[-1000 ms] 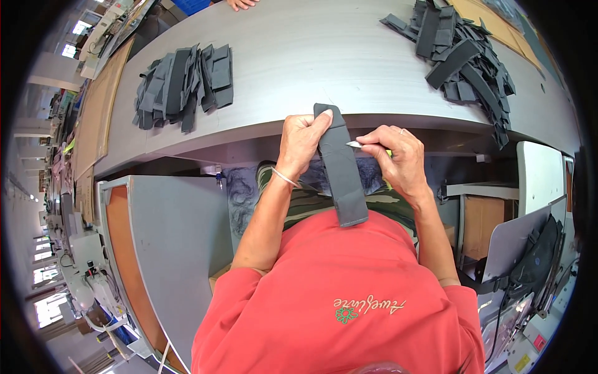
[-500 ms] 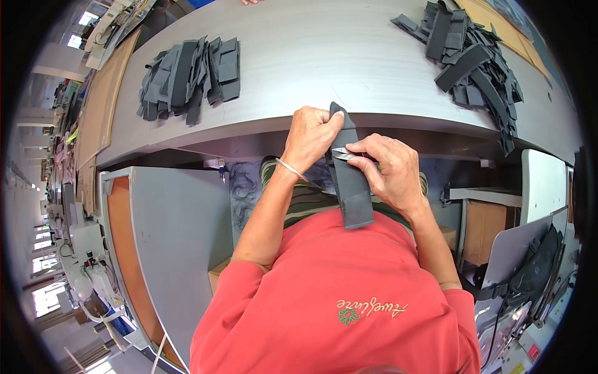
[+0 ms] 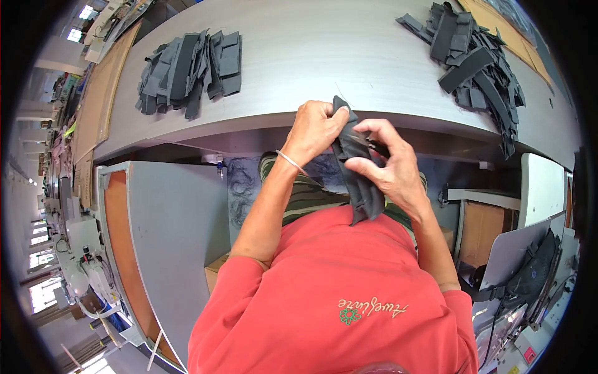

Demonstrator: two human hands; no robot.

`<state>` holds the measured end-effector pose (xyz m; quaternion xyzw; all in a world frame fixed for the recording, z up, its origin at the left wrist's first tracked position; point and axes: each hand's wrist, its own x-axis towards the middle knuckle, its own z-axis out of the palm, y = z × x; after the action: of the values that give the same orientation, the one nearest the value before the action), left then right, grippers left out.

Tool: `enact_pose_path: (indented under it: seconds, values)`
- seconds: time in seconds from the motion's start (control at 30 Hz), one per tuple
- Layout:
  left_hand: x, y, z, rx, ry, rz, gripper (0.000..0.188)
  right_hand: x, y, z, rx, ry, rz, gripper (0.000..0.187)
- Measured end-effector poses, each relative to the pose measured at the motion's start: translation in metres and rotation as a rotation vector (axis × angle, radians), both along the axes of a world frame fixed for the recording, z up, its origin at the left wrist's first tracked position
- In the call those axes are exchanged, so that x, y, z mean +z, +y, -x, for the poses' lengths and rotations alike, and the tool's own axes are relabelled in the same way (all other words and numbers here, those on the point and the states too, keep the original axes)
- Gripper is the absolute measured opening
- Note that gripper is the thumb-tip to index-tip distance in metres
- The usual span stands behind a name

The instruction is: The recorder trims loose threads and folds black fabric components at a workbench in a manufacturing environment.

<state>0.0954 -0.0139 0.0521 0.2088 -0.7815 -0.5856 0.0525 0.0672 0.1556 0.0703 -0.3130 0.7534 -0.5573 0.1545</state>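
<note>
Between my hands hangs a dark grey fabric strip [image 3: 365,196], in front of the table's near edge. My left hand [image 3: 316,131] pinches its upper end between thumb and fingers. In my right hand [image 3: 397,163] is a pair of thread snips [image 3: 369,143], partly hidden by the fingers. Thumb and forefinger are spread around the snips, whose metal tips lie close to the strip's upper part. I cannot tell whether the tips touch the cloth. Creased along its length, the strip reaches down to my shirt.
On the pale grey table [image 3: 299,68], a pile of grey strips [image 3: 184,71] lies at left and a larger, messier pile [image 3: 476,68] at right. A grey cabinet panel [image 3: 177,224] stands by my left arm. A black bag [image 3: 529,268] hangs at lower right.
My right thumb and forefinger have moved farther apart around the snips. The strip, flat before, is now creased and turned, its lower end shifted slightly right.
</note>
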Motion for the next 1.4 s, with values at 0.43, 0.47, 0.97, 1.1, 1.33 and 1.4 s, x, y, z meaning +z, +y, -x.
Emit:
enact_pose_path:
  seconds: [0.43, 0.47, 0.97, 1.1, 1.33, 1.4]
  values:
    - [-0.02, 0.005, -0.014, -0.173, -0.01, -0.682, 0.043, -0.031, -0.01, -0.002, 0.004, -0.351, 0.272, 0.007]
    - [-0.023, 0.005, -0.016, -0.21, 0.013, -0.737, 0.043, -0.032, -0.005, 0.002, 0.014, -0.392, 0.231, 0.008]
    - [-0.014, 0.012, -0.018, -0.082, 0.077, -0.663, 0.027, -0.03, 0.019, 0.005, 0.047, -0.635, 0.445, 0.01]
    - [-0.019, 0.008, -0.018, -0.099, 0.112, -0.61, 0.027, -0.028, 0.027, 0.009, 0.185, -0.552, 0.574, 0.015]
    - [-0.01, 0.007, -0.02, -0.058, 0.116, -0.62, 0.027, -0.014, 0.028, 0.012, 0.002, 0.012, 0.16, 0.02]
    - [-0.008, 0.008, -0.021, -0.054, 0.112, -0.595, 0.027, -0.011, 0.028, 0.011, 0.0, 0.023, 0.112, 0.019]
